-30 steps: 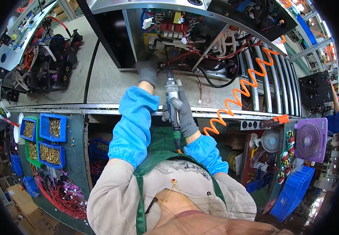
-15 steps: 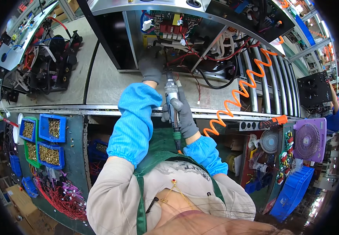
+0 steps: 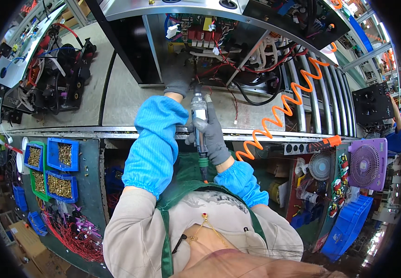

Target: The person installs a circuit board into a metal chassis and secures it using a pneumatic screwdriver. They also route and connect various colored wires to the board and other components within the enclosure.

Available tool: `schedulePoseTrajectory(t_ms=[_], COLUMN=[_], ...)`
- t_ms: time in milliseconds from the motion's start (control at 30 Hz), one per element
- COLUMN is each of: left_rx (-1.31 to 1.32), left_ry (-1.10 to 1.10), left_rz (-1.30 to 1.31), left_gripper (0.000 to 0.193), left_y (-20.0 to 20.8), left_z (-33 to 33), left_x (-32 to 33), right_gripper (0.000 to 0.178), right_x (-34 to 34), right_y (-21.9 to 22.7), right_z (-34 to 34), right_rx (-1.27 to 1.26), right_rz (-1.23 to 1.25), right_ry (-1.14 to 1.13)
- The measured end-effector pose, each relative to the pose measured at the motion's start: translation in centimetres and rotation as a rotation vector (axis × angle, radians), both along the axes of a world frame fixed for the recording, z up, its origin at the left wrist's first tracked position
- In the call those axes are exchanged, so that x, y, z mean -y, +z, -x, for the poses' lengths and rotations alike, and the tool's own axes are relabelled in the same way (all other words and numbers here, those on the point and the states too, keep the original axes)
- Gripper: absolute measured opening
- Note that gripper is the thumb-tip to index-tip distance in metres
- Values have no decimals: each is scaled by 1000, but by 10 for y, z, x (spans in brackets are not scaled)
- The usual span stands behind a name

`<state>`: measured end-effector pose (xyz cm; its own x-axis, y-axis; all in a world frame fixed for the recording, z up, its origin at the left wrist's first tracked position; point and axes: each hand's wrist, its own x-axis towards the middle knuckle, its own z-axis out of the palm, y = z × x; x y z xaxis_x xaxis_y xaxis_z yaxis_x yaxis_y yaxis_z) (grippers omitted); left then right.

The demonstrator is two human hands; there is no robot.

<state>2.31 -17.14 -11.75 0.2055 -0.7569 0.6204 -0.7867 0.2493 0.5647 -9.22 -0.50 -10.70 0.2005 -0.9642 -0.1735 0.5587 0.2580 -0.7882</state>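
Observation:
My right hand (image 3: 213, 138), in a grey glove, is wrapped round an air screwdriver (image 3: 199, 103). The tool points away from me, its bit at the lower front edge of an opened metal machine cabinet (image 3: 156, 55). Also gloved in grey, my left hand (image 3: 176, 79) reaches into the cabinet just left of the bit; its fingers are dark and mostly hidden. Behind it, inside the cabinet, are a circuit board with red parts (image 3: 201, 35) and red wires (image 3: 228, 62). An orange coiled air hose (image 3: 274, 123) runs past my right side.
Steel rollers (image 3: 323, 97) lie right of the cabinet. On the left bench stand blue bins of brass-coloured screws (image 3: 64, 156) beside a heap of red wires (image 3: 77, 243). A partly built unit (image 3: 66, 76) sits at far left. A purple fan (image 3: 366, 164) is at right.
The screwdriver and my right hand have shifted slightly left, and the tool stands straighter. My left forearm has moved a little left; its hand stays in the cabinet.

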Motion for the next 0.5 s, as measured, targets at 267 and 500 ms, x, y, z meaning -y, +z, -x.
schedulePoseTrajectory(t_ms=[267,500], left_rx=[59,-89], left_ry=[-5,-98], left_rz=[-9,-108], left_gripper=[17,16], left_y=[0,0], left_z=[-1,-4], left_x=[4,0], right_gripper=[83,83], right_x=[-3,-2], right_y=[11,10], right_z=[8,20], right_rx=[-52,25], right_rz=[-24,-12], right_ry=[74,141])
